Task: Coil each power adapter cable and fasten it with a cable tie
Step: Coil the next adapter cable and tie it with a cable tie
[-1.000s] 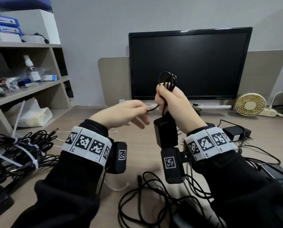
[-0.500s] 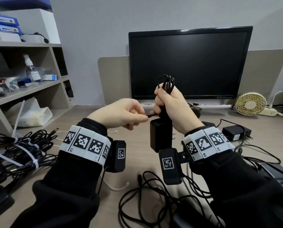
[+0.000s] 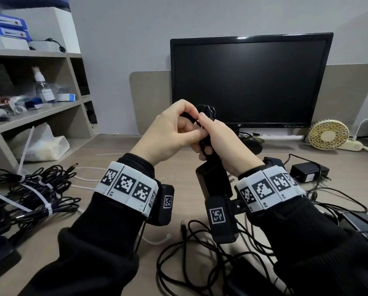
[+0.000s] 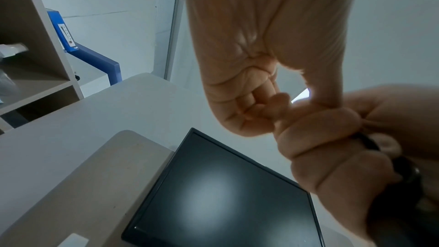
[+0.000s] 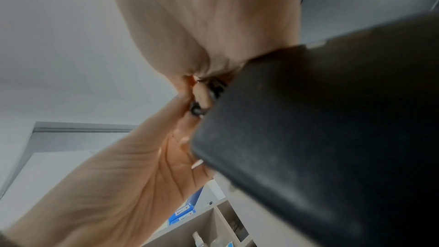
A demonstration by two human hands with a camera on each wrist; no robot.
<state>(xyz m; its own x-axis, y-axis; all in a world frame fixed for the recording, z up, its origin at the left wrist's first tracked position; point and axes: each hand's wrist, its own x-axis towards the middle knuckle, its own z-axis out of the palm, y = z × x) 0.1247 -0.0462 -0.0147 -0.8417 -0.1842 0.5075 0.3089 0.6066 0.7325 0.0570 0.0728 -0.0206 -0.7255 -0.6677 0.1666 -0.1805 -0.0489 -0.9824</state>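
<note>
Held above the counter (image 3: pixel 106 159), the right hand (image 3: pixel 219 144) has its fingers (image 4: pixel 316 138) curled round the bundled black cable (image 3: pixel 206 110), its matte boxy adapter (image 3: pixel 213 178) hanging below, while the left hand (image 3: pixel 170 133) pinches a cable strand between thumb and forefinger.

Loose cables (image 3: pixel 200 253) crowding near desk (image 3: pixel 106 227)

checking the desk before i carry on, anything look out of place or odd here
Nothing looks damaged or spilled. The only untidy spot is the loose black cable sprawled uncoiled on the desk near the person, unlike the tied bundles at left.
</note>
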